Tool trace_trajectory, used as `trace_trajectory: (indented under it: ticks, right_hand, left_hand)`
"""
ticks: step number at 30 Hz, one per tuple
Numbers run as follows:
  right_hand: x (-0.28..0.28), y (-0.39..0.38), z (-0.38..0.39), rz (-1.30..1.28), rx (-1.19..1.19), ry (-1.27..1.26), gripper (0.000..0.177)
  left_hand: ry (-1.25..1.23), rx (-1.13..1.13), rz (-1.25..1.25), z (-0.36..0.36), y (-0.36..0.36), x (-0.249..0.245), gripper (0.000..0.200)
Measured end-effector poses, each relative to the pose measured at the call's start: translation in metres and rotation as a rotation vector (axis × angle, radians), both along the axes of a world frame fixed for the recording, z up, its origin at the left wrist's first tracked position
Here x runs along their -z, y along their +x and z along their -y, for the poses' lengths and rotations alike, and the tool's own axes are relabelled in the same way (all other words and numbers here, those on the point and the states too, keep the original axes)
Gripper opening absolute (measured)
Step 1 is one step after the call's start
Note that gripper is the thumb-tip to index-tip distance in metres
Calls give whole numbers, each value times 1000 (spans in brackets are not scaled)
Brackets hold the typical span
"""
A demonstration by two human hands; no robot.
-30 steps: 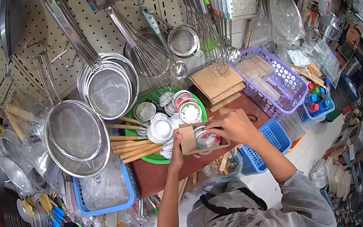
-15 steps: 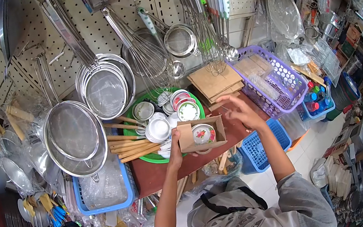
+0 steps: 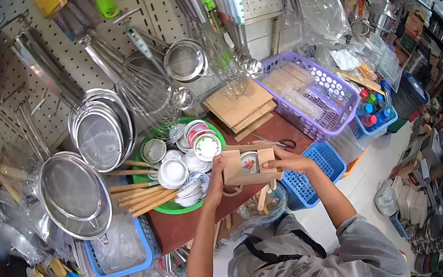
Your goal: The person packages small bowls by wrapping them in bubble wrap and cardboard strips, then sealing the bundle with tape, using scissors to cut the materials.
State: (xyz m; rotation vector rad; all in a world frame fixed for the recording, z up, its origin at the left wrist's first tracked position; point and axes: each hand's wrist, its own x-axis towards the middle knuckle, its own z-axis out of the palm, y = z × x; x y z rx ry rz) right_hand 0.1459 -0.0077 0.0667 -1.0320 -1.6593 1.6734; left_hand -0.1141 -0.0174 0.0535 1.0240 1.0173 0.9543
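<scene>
A small brown cardboard box (image 3: 253, 179) is held over the front edge of the table, its top open. Inside sits a small white dish with a red floral pattern (image 3: 248, 162), partly covered by the side flaps. My left hand (image 3: 216, 177) grips the left end of the box, its thumb along the side. On the right end, my right hand (image 3: 290, 162) has closed on the folded flap, thumb on top; its other fingers are partly hidden. Just left of the box, a green basin (image 3: 171, 206) holds stacked small dishes (image 3: 173, 173) and wooden-handled utensils (image 3: 153, 200).
Flattened cardboard pieces (image 3: 239, 106) lie behind the box, with scissors (image 3: 288, 143) to their front right. A purple basket (image 3: 321, 129) and a blue basket (image 3: 319, 168) stand at right. Strainers (image 3: 100, 140) and whisks (image 3: 137, 82) hang from the pegboard.
My right hand has come down from beside the box onto its right flap, which now folds inward over the dish. The view has shifted, and the scissors now show behind the box.
</scene>
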Motion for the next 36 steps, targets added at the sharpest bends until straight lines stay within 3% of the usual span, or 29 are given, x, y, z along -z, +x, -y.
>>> trace_trajectory:
  ticks: [2,6,11,12,15,21,23,30,36]
  right_hand:
    - [-2,15,7,-44,42,-210,88]
    - [10,50,5,76,65,-145,79]
    - [38,75,-6,-61,209,-339,76]
    - [40,78,-9,-57,213,-350,75]
    - [52,82,-14,-144,254,-389,72]
    - [105,80,-25,-145,205,-358,67]
    - [129,75,-27,-73,177,-337,62]
    - [146,75,-36,-155,116,-540,73]
    - [143,94,-48,-407,-95,-597,67]
  left_hand:
    - [-100,62,36,-2,14,-6,57]
    - [-113,121,169,-18,49,13,61]
    - [-83,174,414,-28,71,55,64]
    - [-45,140,398,-25,78,58,74]
    - [71,122,500,-26,90,82,64]
    - [-37,-171,89,-26,112,91,67]
    - [-73,-247,44,-26,118,92,65]
    - [-172,-323,19,-29,115,115,65]
    - [-227,-409,-34,-32,118,115,56]
